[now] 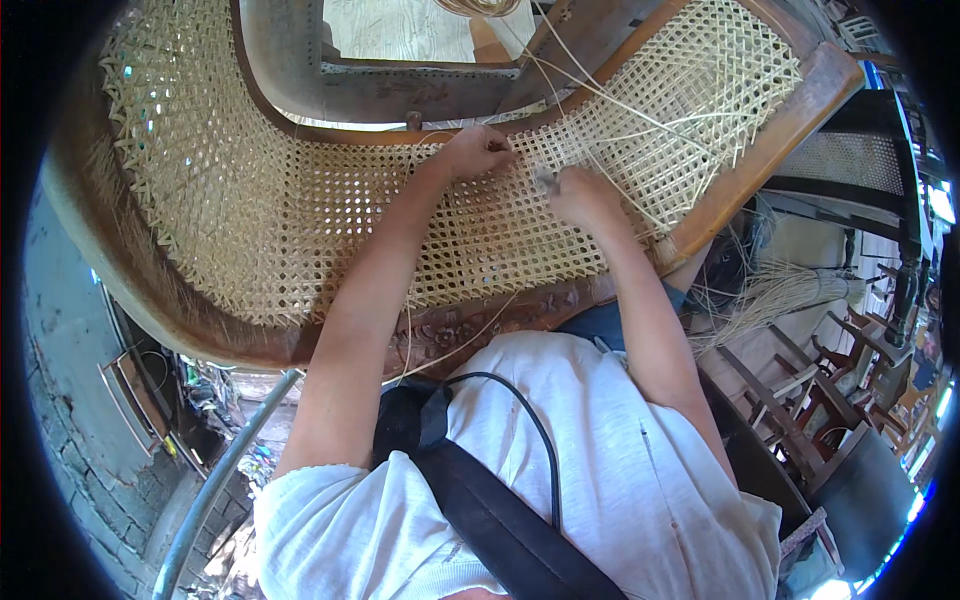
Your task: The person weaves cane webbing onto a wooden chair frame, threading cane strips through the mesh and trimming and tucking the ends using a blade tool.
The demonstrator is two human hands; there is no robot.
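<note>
A curved wooden furniture frame (290, 345) lies across in front of me, filled with woven cane webbing (350, 190) in an open lattice. My left hand (478, 153) rests on the webbing near the inner wooden rail, its fingers curled together; what they pinch, if anything, is hidden. Just right of it and a little nearer, my right hand (585, 198) is closed, with a small grey tip (547, 180) showing at its fingers. I cannot tell what that grey thing is. Long loose cane strands (610, 95) arc over the right part of the weave.
Beyond the inner rail is another wooden frame part (400, 90) with a row of small holes. A coil of cane (480, 5) sits at the top edge. Right of me lie a bundle of cane strands (790, 300) and several wooden chair parts (790, 420). A metal pipe (225, 470) slants at lower left.
</note>
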